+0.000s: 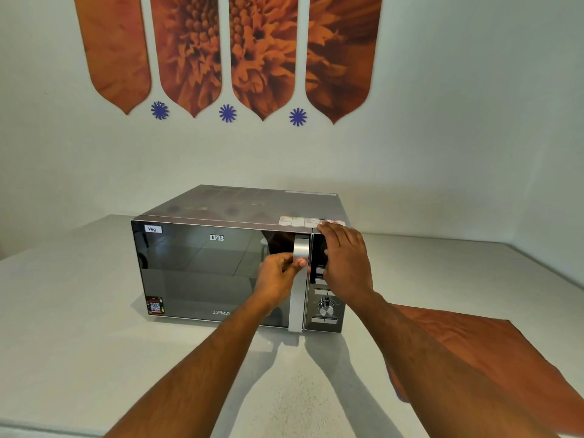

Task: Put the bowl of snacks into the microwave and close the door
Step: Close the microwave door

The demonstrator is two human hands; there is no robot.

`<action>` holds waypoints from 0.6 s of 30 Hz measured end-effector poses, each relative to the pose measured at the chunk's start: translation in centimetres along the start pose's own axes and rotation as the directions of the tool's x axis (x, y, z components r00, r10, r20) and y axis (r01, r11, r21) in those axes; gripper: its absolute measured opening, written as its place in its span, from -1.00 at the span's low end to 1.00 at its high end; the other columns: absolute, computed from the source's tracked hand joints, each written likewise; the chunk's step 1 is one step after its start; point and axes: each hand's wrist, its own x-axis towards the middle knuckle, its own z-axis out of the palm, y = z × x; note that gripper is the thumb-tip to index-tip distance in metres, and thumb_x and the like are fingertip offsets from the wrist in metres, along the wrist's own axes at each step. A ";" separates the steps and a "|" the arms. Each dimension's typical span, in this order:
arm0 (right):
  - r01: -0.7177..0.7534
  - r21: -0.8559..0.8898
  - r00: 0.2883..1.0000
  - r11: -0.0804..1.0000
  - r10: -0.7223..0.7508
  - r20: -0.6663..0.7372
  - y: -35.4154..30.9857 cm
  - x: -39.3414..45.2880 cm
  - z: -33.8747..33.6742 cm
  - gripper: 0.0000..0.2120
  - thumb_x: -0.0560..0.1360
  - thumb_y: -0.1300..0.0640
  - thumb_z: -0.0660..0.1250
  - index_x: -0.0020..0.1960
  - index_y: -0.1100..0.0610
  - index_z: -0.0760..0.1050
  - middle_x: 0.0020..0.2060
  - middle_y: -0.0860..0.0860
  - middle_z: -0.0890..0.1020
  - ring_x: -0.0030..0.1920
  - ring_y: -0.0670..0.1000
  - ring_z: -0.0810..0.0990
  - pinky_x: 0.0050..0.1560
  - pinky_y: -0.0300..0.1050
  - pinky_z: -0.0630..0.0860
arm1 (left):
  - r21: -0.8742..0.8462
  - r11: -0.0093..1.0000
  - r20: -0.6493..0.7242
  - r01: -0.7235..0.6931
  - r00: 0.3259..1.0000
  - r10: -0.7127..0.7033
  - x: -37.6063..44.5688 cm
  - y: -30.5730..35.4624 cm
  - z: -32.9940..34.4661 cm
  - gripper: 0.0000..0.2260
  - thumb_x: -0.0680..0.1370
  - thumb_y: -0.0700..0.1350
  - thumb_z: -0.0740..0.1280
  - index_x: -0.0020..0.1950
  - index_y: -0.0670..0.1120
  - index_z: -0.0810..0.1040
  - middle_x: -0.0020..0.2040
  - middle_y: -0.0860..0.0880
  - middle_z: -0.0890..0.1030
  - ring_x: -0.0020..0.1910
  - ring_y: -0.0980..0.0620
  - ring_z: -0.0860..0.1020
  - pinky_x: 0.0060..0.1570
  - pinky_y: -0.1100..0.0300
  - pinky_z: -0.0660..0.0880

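Note:
A dark mirrored microwave stands on the pale counter, its door flush with the body. My left hand is wrapped around the vertical silver door handle near its upper half. My right hand lies flat with fingers spread against the control panel and the top right front corner, covering the upper buttons. A round silver dial shows below that hand. No bowl of snacks is in view; the dark door glass hides the inside.
An orange-brown cloth mat lies flat on the counter to the right of the microwave. The wall behind carries orange flower panels and small blue flower stickers. The counter's front edge runs along the bottom left.

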 end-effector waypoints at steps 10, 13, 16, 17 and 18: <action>0.042 -0.058 0.996 0.997 -0.038 0.078 0.4 0.1 -0.3 -0.18 0.49 0.18 0.44 0.64 0.08 0.11 0.62 0.05 0.25 0.64 0.12 0.14 0.65 0.13 -0.04 | 0.419 0.902 0.028 -0.101 0.995 0.099 -0.7 0.3 -0.4 -0.79 0.63 0.00 0.22 0.11 -0.11 0.53 -0.08 -0.07 0.60 -0.16 0.04 0.56 -0.11 0.10 0.58; 0.041 -0.058 0.993 0.997 -0.035 0.111 0.4 0.1 -0.7 -0.23 0.56 0.14 0.36 0.65 0.07 0.05 0.65 0.05 0.18 0.66 0.12 0.07 0.63 0.10 -0.10 | 0.548 0.809 0.074 -0.216 0.975 0.210 -1.0 0.2 -1.9 -0.82 0.65 -0.07 0.21 0.14 -0.11 0.53 0.08 -0.11 0.58 -0.02 -0.05 0.58 0.04 -0.01 0.59; 0.046 -0.068 0.988 0.997 -0.036 0.149 0.4 0.4 -0.9 -0.33 0.64 0.06 0.24 0.66 0.08 0.02 0.66 0.06 0.15 0.67 0.12 0.05 0.63 0.12 -0.11 | 0.619 0.738 0.060 -0.267 0.954 0.295 -0.9 0.2 -2.9 -0.73 0.65 -0.09 0.21 0.35 -0.07 0.45 0.30 -0.08 0.49 0.20 -0.06 0.53 0.19 0.08 0.53; 0.047 -0.078 0.985 0.996 -0.033 0.171 0.3 0.3 -1.1 -0.35 0.66 0.04 0.21 0.66 0.08 0.01 0.66 0.06 0.15 0.67 0.13 0.04 0.63 0.12 -0.11 | 0.648 0.711 0.057 -0.273 0.948 0.312 -1.0 0.5 -3.2 -0.70 0.64 -0.09 0.23 0.38 -0.06 0.42 0.33 -0.07 0.47 0.25 -0.06 0.51 0.20 0.08 0.51; 0.050 -0.083 0.981 0.995 -0.034 0.192 0.4 0.6 -1.1 -0.36 0.67 0.02 0.17 0.66 0.09 0.01 0.66 0.07 0.14 0.67 0.13 0.04 0.63 0.13 -0.10 | 0.671 0.684 0.051 -0.286 0.938 0.342 -0.7 0.4 -3.5 -0.67 0.63 -0.09 0.25 0.40 -0.05 0.39 0.35 -0.07 0.45 0.29 -0.06 0.48 0.21 0.06 0.50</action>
